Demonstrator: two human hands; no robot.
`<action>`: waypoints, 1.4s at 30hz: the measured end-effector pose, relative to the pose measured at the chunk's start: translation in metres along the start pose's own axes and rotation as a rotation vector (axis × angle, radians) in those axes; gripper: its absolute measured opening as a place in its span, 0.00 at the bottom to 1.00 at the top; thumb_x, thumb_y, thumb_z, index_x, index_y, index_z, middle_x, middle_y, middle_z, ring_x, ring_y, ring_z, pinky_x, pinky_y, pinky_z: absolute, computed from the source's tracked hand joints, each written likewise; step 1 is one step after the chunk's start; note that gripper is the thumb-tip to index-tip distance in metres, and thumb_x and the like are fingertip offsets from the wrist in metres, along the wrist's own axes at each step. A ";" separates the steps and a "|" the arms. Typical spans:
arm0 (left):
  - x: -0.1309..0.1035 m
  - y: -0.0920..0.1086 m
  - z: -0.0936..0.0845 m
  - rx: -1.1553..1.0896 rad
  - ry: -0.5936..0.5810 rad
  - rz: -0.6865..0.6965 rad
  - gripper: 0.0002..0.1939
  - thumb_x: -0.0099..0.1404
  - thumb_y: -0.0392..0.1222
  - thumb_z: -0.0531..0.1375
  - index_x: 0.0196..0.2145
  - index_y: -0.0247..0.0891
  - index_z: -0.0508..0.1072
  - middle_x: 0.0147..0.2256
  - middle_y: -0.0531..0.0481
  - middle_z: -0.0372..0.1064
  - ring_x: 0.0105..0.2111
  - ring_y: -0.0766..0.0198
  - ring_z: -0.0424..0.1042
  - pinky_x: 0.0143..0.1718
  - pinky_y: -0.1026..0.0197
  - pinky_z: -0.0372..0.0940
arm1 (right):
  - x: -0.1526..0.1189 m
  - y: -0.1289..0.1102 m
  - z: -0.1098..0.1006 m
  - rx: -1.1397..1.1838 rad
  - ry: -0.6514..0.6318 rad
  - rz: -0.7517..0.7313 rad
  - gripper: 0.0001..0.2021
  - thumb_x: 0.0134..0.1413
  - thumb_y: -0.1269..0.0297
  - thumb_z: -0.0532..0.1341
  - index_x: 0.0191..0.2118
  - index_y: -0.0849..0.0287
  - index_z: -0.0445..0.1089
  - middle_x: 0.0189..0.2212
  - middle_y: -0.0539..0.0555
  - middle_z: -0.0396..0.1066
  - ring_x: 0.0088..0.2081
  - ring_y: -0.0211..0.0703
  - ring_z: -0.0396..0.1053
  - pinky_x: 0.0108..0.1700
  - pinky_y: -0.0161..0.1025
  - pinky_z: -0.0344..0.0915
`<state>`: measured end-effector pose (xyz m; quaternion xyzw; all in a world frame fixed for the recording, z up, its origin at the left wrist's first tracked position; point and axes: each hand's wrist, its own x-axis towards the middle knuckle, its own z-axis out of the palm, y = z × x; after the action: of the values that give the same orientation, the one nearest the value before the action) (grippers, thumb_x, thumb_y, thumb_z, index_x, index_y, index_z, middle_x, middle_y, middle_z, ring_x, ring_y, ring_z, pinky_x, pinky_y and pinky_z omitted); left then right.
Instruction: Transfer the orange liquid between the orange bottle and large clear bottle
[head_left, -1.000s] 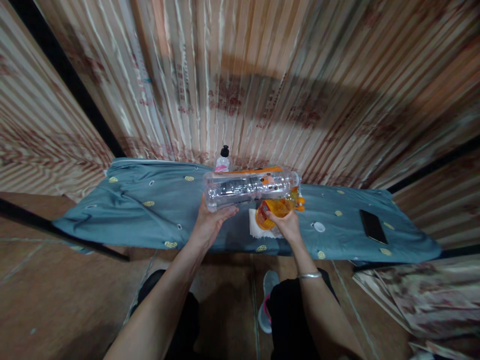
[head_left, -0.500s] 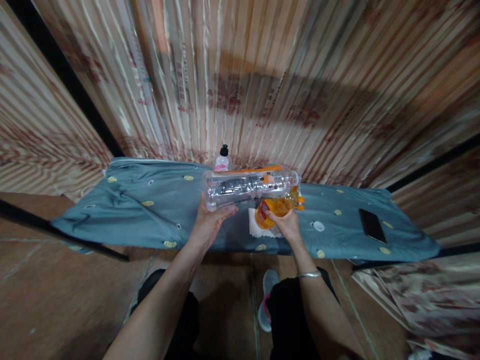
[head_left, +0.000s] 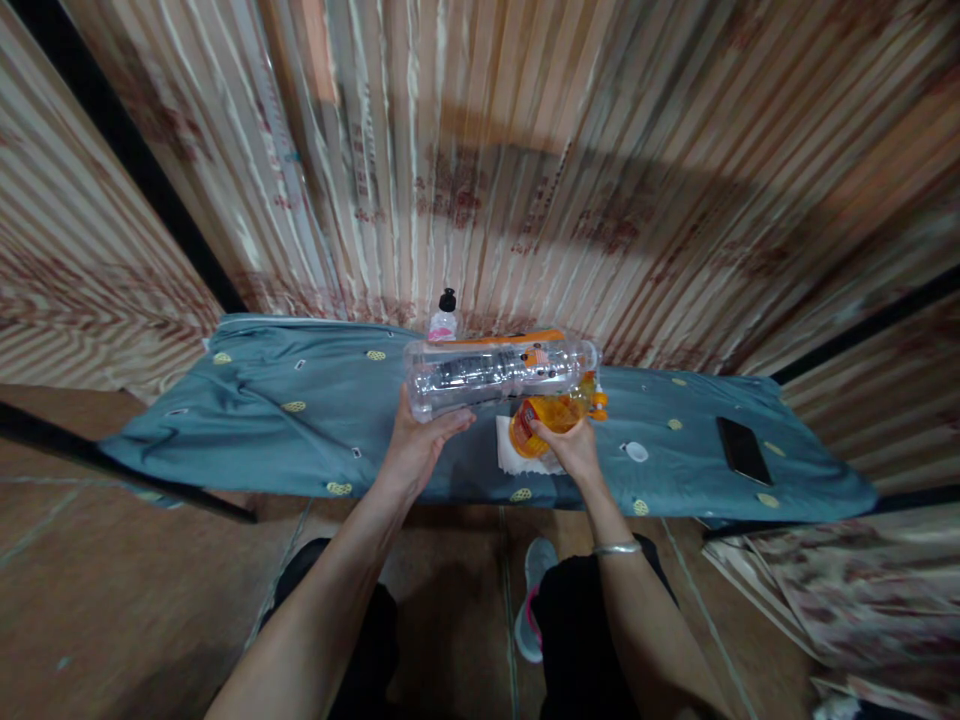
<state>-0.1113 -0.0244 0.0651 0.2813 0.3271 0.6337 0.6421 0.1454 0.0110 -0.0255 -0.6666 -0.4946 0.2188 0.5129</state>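
Observation:
My left hand (head_left: 424,440) is closed round the base end of a large clear plastic bottle (head_left: 487,375), which lies sideways above the blue cloth. An orange and grey label shows on that bottle, and its neck points right. My right hand (head_left: 574,445) grips a bottle of orange liquid (head_left: 551,415) with a red label, tilted just below the clear bottle's neck end. Beneath the orange bottle a white tissue (head_left: 514,455) lies on the cloth. Behind the clear bottle stands a small bottle (head_left: 444,320) with a black cap.
A blue patterned cloth (head_left: 255,430) covers the narrow table. On its right side lie a black phone (head_left: 742,450) and a small white round item (head_left: 636,452). Dark frame poles (head_left: 142,160) slant at both sides, before a striped curtain (head_left: 480,150).

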 end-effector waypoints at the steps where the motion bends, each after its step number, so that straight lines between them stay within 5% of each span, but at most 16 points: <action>1: 0.000 0.000 0.000 0.005 -0.003 0.001 0.44 0.38 0.36 0.80 0.53 0.43 0.70 0.29 0.58 0.78 0.29 0.61 0.80 0.39 0.56 0.73 | 0.000 0.000 0.000 0.001 0.001 0.002 0.28 0.33 0.47 0.76 0.42 0.54 0.74 0.44 0.61 0.84 0.50 0.63 0.82 0.57 0.58 0.76; 42: -0.001 0.002 0.004 -0.007 0.009 0.054 0.38 0.37 0.35 0.80 0.45 0.42 0.69 0.30 0.57 0.79 0.27 0.63 0.78 0.34 0.59 0.72 | 0.001 -0.003 -0.002 -0.058 0.023 0.021 0.31 0.30 0.46 0.77 0.42 0.56 0.74 0.45 0.63 0.83 0.52 0.67 0.80 0.58 0.59 0.75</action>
<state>-0.1098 -0.0254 0.0692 0.2849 0.3201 0.6534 0.6241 0.1458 0.0108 -0.0223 -0.6888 -0.4877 0.2023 0.4968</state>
